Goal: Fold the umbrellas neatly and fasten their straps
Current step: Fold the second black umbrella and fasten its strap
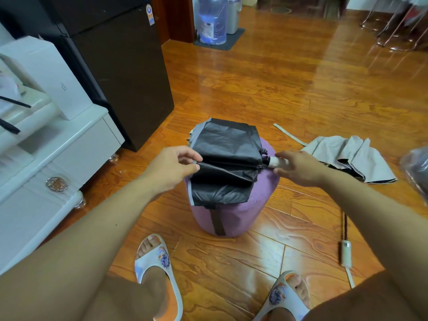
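Head view: black umbrella (pixel 225 163) lies on purple stool (pixel 231 218), frame centre. Left hand (pixel 172 166) pinches canopy edge; right hand (pixel 298 166) holds handle (pixel 279 162). Risk: loose panels bunch, slide off stool.

Both forearms are reaching forward; left hand (pixel 172 169) is pinching with thumb and forefinger, right hand (pixel 298 167) is gripping with curled fingers.

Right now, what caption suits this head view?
Both hands, left hand and right hand, hold a black umbrella on a purple stool.
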`<state>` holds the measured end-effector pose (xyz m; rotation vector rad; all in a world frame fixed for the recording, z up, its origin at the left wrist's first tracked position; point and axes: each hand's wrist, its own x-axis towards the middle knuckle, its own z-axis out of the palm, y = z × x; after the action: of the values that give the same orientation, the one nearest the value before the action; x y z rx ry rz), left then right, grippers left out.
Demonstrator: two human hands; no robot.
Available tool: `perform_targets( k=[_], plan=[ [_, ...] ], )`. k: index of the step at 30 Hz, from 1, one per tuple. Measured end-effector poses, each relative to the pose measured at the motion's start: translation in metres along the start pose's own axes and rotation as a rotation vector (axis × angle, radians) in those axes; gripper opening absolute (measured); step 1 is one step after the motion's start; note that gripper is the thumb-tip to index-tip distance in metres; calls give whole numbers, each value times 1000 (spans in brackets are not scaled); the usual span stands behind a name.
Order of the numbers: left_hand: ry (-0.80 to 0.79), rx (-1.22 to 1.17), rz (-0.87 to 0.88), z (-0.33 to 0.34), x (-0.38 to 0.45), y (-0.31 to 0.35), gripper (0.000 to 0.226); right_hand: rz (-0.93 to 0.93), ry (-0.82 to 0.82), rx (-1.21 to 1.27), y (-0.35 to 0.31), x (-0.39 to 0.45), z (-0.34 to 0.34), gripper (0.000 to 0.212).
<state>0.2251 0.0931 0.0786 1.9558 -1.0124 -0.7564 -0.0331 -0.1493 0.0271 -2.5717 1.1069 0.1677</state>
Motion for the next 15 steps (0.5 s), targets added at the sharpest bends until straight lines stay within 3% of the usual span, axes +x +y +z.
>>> perform_targets(
  k=[3,8,13,15],
  plan=[
    [-25,30,3,2,1,-1,16,-4,-45,46,4,4,5,41],
    [-35,25,6,3,2,1,17,-36,-8,35,6,3,11,55],
    [-29,58,19,4,2,2,19,-22,63,1,-4,-7,16,38],
    [49,141,86,6,3,3,29,-27,49,27,-8,-11,11,34]
  ],
)
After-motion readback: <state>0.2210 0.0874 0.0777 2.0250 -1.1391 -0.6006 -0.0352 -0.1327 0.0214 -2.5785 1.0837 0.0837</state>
